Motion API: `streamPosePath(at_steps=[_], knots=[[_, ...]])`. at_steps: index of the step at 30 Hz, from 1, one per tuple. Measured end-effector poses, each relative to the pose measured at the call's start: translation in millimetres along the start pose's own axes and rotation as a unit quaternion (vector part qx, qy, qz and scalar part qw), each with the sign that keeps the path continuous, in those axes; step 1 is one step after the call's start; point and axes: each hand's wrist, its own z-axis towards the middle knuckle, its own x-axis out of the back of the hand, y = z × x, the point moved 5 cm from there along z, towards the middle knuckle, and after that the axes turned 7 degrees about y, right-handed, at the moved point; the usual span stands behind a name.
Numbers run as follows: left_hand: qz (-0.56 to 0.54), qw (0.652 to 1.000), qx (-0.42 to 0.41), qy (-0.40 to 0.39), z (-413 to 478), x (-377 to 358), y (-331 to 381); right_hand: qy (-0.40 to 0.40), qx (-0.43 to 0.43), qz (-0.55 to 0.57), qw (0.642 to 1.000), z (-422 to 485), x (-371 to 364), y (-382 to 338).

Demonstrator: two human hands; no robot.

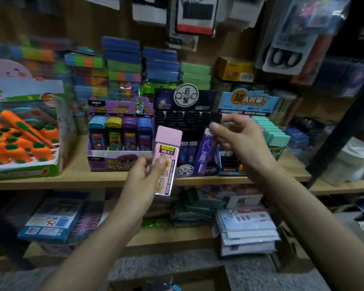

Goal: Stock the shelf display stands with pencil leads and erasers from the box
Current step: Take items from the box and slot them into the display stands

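Wooden shelf packed with stationery displays. Left hand grips pink lead case, long axis upright, tilted. Right hand pinches purple lead case over black display stand, nearer the slots.

Packed display stands along the shelf; open room only in front.

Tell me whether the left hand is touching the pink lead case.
Touching. In the head view the left hand grips the pink lead case by its lower half, with fingers wrapped over the label and no gap showing.
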Motion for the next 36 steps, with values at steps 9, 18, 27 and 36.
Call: streamPosePath(at_steps=[9,18,27,36], knots=[[0.015,0.997,-0.018,0.068,17.8,18.6,-0.9,-0.039,0.125,-0.148,0.980,14.8,-30.6,19.1],[0.004,0.997,-0.030,0.071,21.2,24.0,-0.2,-0.082,0.156,-0.230,0.957,24.0,-51.6,26.0],[-0.003,0.996,-0.026,0.082,19.8,35.3,2.8,-0.032,0.107,-0.285,0.952,24.3,-44.3,48.7],[-0.007,0.998,-0.033,0.049,11.9,32.2,5.8,-0.052,0.152,-0.444,0.882,11.7,-44.9,17.1]])
